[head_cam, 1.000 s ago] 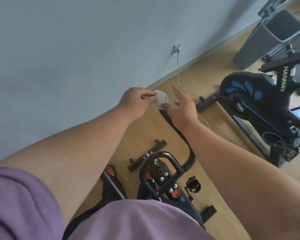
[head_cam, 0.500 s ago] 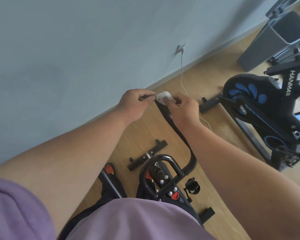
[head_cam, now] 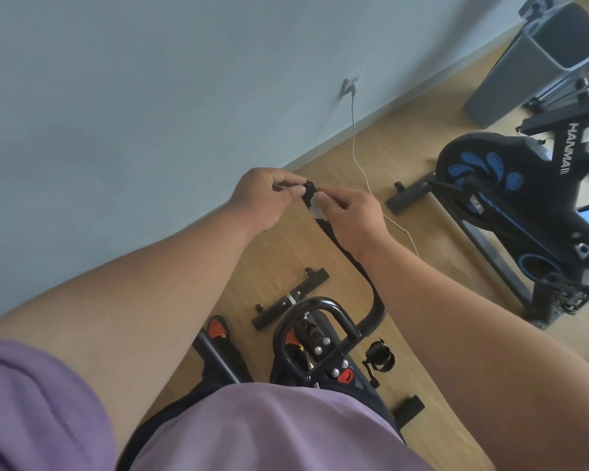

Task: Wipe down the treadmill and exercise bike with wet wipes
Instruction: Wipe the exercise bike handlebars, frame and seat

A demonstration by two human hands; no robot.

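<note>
wipe (head_cam: 315, 209) sits pinched under the right hand (head_cam: 351, 217) on the near exercise bike's handlebar tip (head_cam: 309, 192); left hand (head_cam: 264, 197) pinches that tip, apparently steadying. thin hold: wipe could slip off and drop.

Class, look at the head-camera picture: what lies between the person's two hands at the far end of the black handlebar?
In the head view, the handlebar's black end cap sits between the left hand and the right hand. The white wet wipe lies against the bar just below it, under the right fingers.
</note>
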